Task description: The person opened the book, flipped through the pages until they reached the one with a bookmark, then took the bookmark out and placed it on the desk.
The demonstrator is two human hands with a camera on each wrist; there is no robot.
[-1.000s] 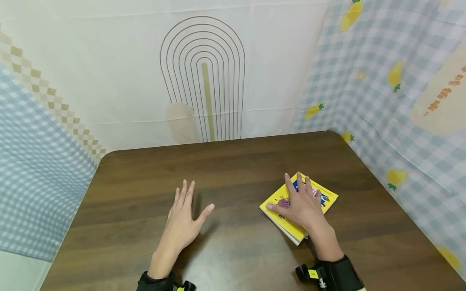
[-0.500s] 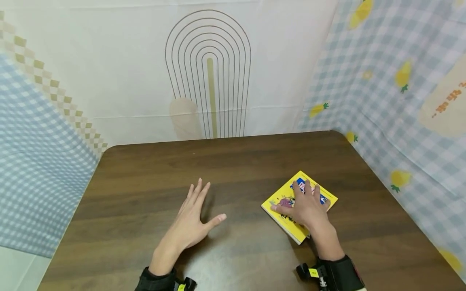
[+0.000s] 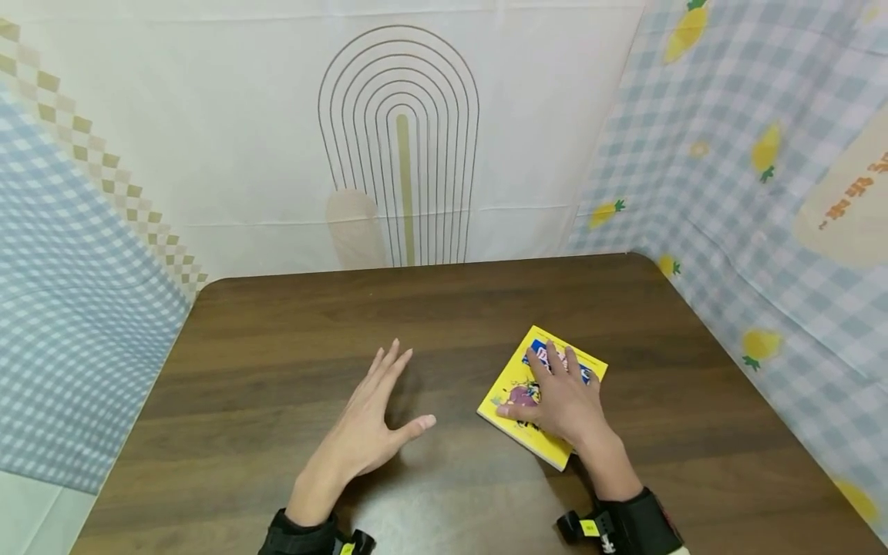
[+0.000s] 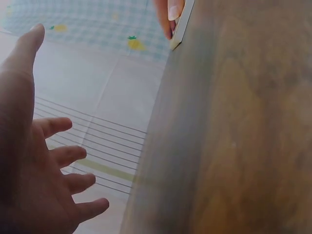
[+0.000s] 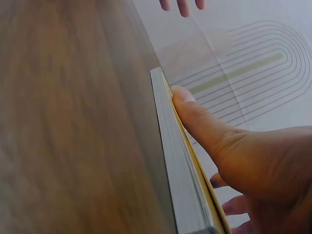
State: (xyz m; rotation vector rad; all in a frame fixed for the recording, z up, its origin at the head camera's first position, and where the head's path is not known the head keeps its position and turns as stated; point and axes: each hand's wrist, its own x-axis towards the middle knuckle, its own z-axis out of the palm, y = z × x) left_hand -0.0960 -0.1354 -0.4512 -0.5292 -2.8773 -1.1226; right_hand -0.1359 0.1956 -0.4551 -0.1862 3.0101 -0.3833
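Observation:
A yellow book with a purple and blue cover picture lies flat on the table, turned at an angle. My right hand rests on its cover with the fingers spread. From the right wrist view, the thumb lies on the cover above the pale page edges. My left hand is held over the table to the left of the book, fingers straight, thumb apart, holding nothing. In the left wrist view the left hand shows its spread fingers, and a corner of the book appears at the top.
The brown wooden table has rounded far corners. A white cloth with an arch print hangs behind it. Blue checked cloth with yellow fruit prints borders the right side, and more checked cloth hangs at the left.
The book has slid left under my right hand and turned slightly, after the hand shifted a little toward me on the cover. My left hand has moved slightly right.

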